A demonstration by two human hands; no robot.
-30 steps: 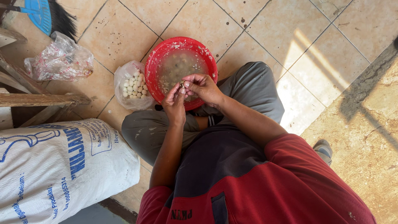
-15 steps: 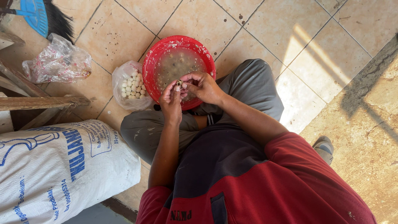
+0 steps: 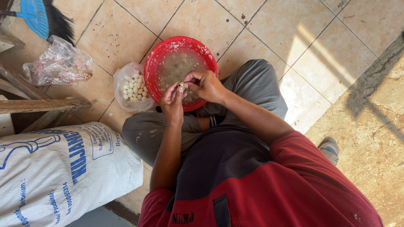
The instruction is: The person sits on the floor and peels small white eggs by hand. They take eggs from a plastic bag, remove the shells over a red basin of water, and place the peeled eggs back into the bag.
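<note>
A red plastic basin (image 3: 156, 59) of murky water with small round things in it sits on the tiled floor in front of my knees. Both hands meet over its near side. My left hand (image 3: 171, 101) and my right hand (image 3: 206, 85) pinch one small pale round item (image 3: 182, 85) between their fingertips. Left of the basin lies a clear plastic bag (image 3: 131, 87) holding several small white round items.
A large white printed sack (image 3: 59, 172) lies at my left. A crumpled plastic bag (image 3: 59, 65), a blue broom (image 3: 40, 17) and wooden planks (image 3: 42, 105) are at the far left. Sunlit tiles and rough concrete (image 3: 370, 138) lie to the right.
The hands have stayed together over the basin, fingers shifting slightly on the small item. Nothing else has moved.
</note>
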